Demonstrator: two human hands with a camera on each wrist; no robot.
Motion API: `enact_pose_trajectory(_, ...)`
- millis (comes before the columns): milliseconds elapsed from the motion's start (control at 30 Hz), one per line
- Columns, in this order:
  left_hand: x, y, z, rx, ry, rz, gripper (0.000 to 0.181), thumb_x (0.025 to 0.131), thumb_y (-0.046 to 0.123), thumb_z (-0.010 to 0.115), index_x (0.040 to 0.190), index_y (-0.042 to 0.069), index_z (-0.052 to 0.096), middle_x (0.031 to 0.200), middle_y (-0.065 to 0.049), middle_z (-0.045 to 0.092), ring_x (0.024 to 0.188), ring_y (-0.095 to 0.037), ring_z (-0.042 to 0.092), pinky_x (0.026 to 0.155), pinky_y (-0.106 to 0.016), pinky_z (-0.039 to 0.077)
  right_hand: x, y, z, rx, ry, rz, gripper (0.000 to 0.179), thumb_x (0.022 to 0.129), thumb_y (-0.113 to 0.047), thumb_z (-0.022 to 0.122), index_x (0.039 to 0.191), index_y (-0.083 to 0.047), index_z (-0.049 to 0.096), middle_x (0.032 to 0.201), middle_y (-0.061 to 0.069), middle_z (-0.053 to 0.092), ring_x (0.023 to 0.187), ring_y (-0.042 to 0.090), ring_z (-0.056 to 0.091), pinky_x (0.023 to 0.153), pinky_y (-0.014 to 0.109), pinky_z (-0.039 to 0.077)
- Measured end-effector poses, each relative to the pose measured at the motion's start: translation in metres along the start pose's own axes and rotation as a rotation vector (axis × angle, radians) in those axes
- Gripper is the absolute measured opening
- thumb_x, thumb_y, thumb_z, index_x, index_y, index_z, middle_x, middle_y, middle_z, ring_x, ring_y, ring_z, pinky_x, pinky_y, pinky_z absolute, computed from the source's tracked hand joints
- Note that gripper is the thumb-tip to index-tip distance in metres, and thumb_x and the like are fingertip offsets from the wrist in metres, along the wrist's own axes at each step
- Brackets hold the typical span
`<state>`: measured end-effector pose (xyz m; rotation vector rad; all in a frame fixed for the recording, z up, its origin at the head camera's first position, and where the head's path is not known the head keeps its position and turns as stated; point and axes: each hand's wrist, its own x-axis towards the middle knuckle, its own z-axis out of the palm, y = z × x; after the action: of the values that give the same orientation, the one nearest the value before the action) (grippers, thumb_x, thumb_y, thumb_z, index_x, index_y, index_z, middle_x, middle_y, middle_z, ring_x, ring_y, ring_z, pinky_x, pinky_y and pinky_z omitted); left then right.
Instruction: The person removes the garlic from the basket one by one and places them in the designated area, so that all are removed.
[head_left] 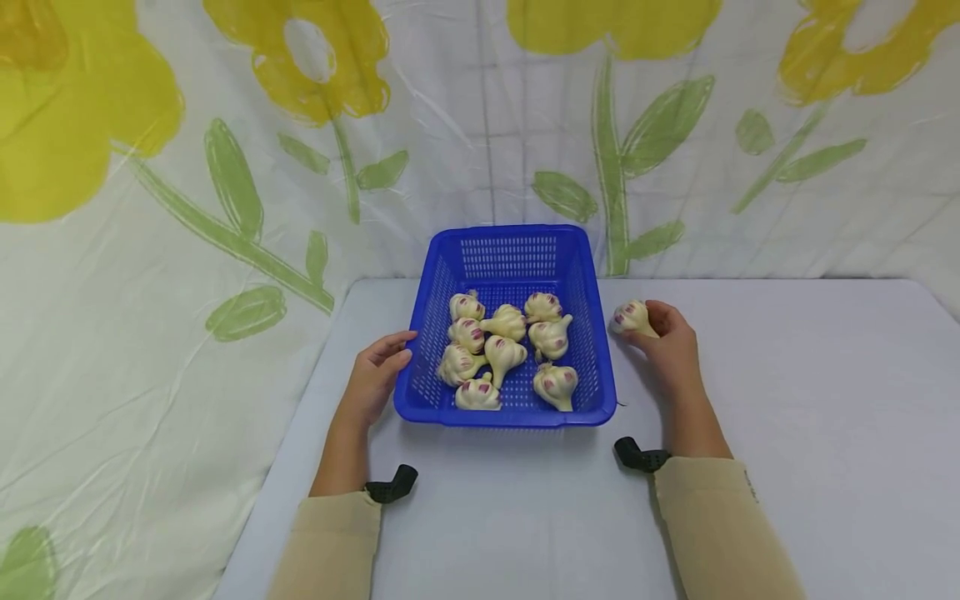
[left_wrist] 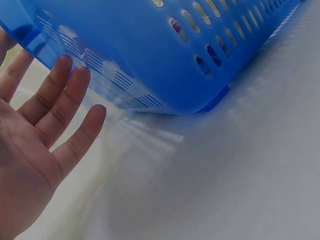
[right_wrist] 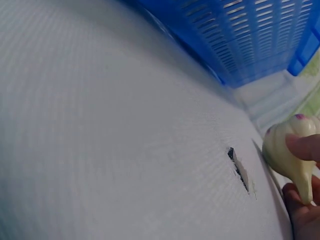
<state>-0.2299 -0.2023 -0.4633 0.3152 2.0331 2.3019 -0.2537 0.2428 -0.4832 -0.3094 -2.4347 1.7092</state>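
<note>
Blue bskt (head_left: 506,419) w/ 9 garlics (head_left: 505,352) – R hand (head_left: 677,350) grips 10th (head_left: 632,318)

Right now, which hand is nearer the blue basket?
Left. Your left hand is right at the left side of the blue basket; your right hand is apart from it, off its right side, holding a garlic bulb.

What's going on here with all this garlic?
A person's right hand holds a garlic bulb just right of a blue basket. The left hand, fingers relaxed, is at the basket's left side. Nine more bulbs lie inside the basket, which stands on a white table.
</note>
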Motion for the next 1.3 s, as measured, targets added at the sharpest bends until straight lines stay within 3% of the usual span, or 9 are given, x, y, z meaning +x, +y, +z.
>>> enact_pose_trajectory(700, 0.003, 0.002, 0.002, -0.01, -0.01, 0.014, 0.03, 0.096, 0.007, 0.056, 0.114, 0.026, 0.069, 0.11, 0.0, 0.066, 0.097, -0.011, 0.064, 0.082, -0.025, 0.055, -0.001, -0.008, -0.002, -0.017, -0.009, 0.029, 0.067, 0.089, -0.022, 0.073, 0.146, -0.009, 0.042, 0.148, 0.014, 0.047, 0.139, 0.028, 0.042, 0.115, 0.044, 0.034)
enact_pose_trajectory(1067, 0.001, 0.0, 0.0, 0.003, -0.004, 0.005, 0.028, 0.096, 0.008, 0.057, 0.115, 0.025, 0.069, 0.109, 0.0, 0.066, 0.096, -0.012, 0.063, 0.081, -0.025, 0.055, -0.001, -0.008, -0.002, -0.009, -0.023, 0.027, 0.072, 0.087, -0.02, 0.074, 0.148, -0.007, 0.039, 0.148, 0.016, 0.047, 0.135, 0.029, 0.044, 0.113, 0.043, 0.036)
enact_pose_trajectory(1300, 0.0, 0.002, 0.0, -0.002, -0.008, 0.005, 0.028, 0.095, 0.009, 0.058, 0.115, 0.024, 0.069, 0.11, -0.002, 0.066, 0.097, -0.012, 0.063, 0.082, -0.026, 0.055, -0.002, -0.011, -0.007, -0.051, -0.034, 0.025, 0.075, 0.086, -0.028, 0.075, 0.149, -0.01, 0.039, 0.149, 0.017, 0.046, 0.136, 0.032, 0.044, 0.113, 0.048, 0.034)
